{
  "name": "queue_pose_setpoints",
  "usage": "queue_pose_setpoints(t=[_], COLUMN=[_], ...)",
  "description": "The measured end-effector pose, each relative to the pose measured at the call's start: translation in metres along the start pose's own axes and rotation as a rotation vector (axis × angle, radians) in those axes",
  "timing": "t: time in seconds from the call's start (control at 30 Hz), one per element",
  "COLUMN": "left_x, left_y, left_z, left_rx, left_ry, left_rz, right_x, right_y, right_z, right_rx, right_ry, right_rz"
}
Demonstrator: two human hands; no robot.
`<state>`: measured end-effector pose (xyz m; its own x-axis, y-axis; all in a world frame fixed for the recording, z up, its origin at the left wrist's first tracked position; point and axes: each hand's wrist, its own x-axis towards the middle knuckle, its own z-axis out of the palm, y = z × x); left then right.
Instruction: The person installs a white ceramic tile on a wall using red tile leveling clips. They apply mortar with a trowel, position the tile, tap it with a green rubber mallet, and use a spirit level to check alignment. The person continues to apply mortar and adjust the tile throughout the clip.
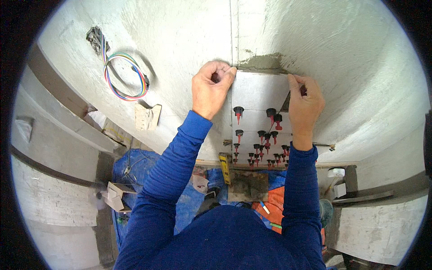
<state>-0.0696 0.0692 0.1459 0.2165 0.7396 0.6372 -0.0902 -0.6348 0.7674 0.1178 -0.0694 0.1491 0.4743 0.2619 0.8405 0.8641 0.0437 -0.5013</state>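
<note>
A pale grey rectangular tile (260, 90) sits at the top of a narrow column of tiles on the wall. My left hand (210, 87) is closed, its thumb and fingertips at the tile's upper left corner. At the upper right corner, my right hand (307, 101) pinches the tile's edge, the other fingers curled in. A band of wet grey mortar (264, 61) shows just above the tile. Red and black tile levelling clips (271, 113) stand out from the joints below, in several rows. My right hand hides part of the tiles' right side.
A coil of coloured wires (127, 76) hangs from a wall hole at the left, above a cardboard-like piece (147, 117). Below are a yellow spirit level (224, 168), a mortar-stained board (247, 185), blue sheeting (180, 216), an open carton (118, 196) and a white-headed mallet (335, 173).
</note>
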Motion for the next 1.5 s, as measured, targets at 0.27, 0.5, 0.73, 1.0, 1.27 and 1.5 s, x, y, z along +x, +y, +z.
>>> queue_pose_setpoints(t=[0.27,0.5,0.73,1.0,1.27,1.5], left_x=[-0.01,-0.01,-0.009,-0.01,-0.009,-0.007], left_y=[-0.008,-0.01,-0.013,-0.013,-0.011,-0.009], left_z=[-0.019,-0.02,-0.015,-0.011,-0.012,-0.015], left_rx=[-0.009,0.033,0.122,0.165,0.122,0.205], left_ry=[-0.128,-0.126,-0.103,-0.079,-0.104,-0.161], left_rz=[0.129,0.147,0.224,0.255,0.234,0.224], right_x=[0.002,0.002,0.001,0.001,0.004,0.008], right_y=[0.0,0.0,0.002,0.008,0.012,0.024], right_z=[-0.002,-0.001,-0.002,0.002,0.002,-0.001], right_rx=[-0.021,-0.053,-0.022,-0.021,-0.07,0.038], right_ry=[-0.013,-0.012,0.0,0.003,0.018,0.005], right_rz=[-0.058,-0.082,-0.114,-0.134,-0.198,-0.248])
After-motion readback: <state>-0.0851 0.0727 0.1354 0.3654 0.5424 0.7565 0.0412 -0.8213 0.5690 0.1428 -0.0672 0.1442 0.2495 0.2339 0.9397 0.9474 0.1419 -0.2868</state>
